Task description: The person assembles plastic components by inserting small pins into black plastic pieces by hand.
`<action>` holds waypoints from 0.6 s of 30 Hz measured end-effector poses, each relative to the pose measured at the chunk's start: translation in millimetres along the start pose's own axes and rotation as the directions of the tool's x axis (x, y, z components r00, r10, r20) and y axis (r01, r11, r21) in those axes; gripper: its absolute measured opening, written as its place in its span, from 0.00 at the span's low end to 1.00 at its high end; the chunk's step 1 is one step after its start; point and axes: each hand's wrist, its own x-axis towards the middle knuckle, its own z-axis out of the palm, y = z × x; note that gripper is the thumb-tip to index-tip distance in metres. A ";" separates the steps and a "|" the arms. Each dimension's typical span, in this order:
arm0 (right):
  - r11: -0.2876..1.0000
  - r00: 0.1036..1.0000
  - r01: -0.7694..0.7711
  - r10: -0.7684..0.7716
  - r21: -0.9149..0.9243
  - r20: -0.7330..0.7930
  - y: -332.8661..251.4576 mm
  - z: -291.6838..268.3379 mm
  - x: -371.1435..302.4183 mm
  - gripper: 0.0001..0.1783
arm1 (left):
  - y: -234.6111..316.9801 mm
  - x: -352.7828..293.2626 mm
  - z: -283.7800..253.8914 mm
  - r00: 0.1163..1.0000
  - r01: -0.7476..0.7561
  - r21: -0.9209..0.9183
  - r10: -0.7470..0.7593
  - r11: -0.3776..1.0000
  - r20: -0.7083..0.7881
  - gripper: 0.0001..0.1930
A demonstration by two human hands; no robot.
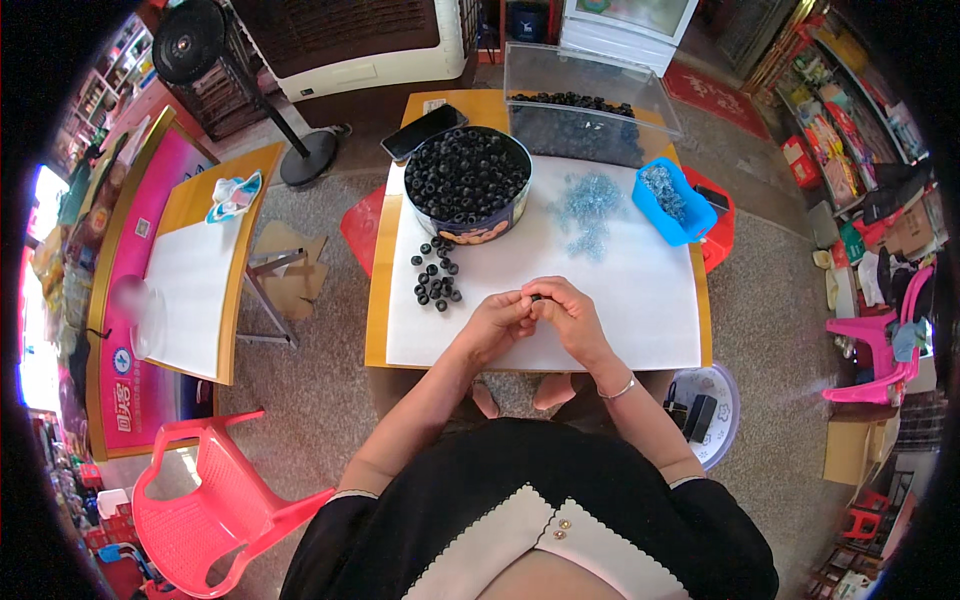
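Note:
Above the near edge of the white-topped table, my left hand and my right hand meet with fingers pinched together. Between the fingertips shows a small black part, mostly covered by them. To the left lies a loose group of black ring-like parts, some with a hole visible. Behind it a round tin is heaped with the same kind of black parts. Beyond my hands, small translucent pale-blue pieces are spread on the white sheet. More such pieces fill a blue plastic basket at the right.
A clear plastic bin with black parts stands at the table's far side. A phone lies by the tin. A red plastic chair is at the left, and a basin holding dark objects sits on the floor at the right.

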 end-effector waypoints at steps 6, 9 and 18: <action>0.979 1.000 0.014 -0.015 -0.202 -0.004 -10.4 3.7 3.6 0.11 | -0.7 0.4 -4.7 1.000 -0.008 -0.015 0.007 1.000 -0.024 0.11; 0.868 0.982 0.189 -0.176 -0.460 0.072 -18.5 1.3 6.5 0.12 | -0.6 1.7 -6.7 1.000 -0.024 -0.042 0.023 0.999 -0.019 0.16; 0.854 0.930 0.128 -0.280 -0.505 -0.238 -50.2 -60.2 119.0 0.16 | 12.7 -6.2 10.6 0.997 0.015 0.043 -0.012 0.999 -0.071 0.19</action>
